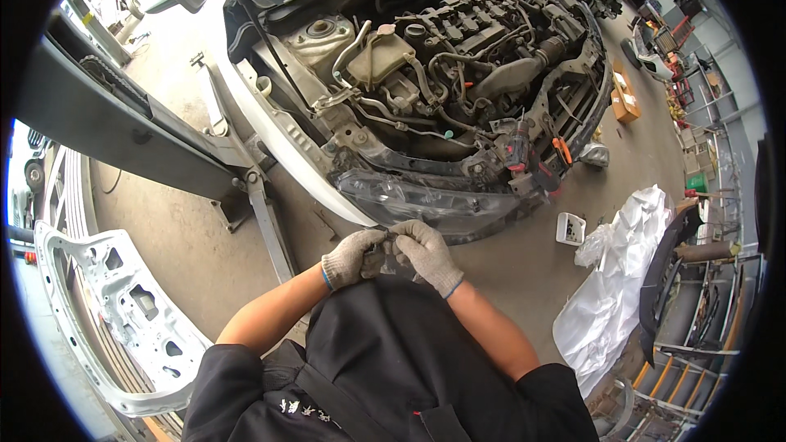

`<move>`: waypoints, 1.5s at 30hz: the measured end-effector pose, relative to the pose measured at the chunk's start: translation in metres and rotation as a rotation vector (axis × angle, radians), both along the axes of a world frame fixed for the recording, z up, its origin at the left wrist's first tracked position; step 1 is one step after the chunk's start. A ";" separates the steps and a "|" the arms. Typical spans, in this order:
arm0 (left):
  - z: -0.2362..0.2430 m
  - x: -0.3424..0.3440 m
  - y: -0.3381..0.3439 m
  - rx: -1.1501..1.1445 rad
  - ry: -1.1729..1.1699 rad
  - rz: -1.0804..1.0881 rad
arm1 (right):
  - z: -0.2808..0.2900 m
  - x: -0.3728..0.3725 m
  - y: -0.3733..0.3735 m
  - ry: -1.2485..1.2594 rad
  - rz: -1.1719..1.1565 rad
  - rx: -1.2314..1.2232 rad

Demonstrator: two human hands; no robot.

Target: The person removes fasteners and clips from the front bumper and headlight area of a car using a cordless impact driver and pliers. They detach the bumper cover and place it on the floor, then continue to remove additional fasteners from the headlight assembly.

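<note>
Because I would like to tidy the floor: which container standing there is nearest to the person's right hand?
The open white tub, with small dark things inside. The brown cardboard box is farther from the right hand.

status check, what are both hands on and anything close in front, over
Left hand and right hand gloved, pinching a small dark piece, mostly hidden. Headlight just ahead. Cordless drill farther ahead, off right.

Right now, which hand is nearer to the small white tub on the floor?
Right: the right hand is left of the small white tub; the left hand is farther left.
</note>
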State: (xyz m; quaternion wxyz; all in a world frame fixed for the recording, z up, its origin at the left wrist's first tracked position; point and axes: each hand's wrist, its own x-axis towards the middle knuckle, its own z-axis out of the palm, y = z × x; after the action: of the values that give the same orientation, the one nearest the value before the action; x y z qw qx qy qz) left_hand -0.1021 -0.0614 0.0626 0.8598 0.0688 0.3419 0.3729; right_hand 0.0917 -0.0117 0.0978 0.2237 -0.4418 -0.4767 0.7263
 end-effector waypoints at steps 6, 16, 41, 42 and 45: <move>-0.002 0.000 -0.005 0.051 0.028 0.020 | -0.004 -0.003 -0.011 0.018 -0.087 0.004; -0.001 0.013 -0.021 -0.051 -0.042 0.070 | -0.008 0.000 -0.025 -0.049 -0.101 -0.026; -0.027 0.026 0.023 0.110 0.726 0.034 | -0.095 -0.015 0.017 -0.526 -0.151 0.858; -0.030 0.027 0.026 0.057 0.731 0.045 | -0.097 -0.017 0.019 -0.534 -0.149 0.889; -0.039 0.032 0.031 0.105 0.825 0.101 | -0.100 -0.021 0.027 -0.583 -0.136 0.923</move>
State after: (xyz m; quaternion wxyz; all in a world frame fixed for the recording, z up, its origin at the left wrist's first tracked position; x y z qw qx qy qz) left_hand -0.0700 -0.0299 0.0236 0.6267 0.2391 0.6411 0.3728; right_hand 0.0703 0.0156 -0.0026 0.2995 -0.5105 -0.7582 0.2734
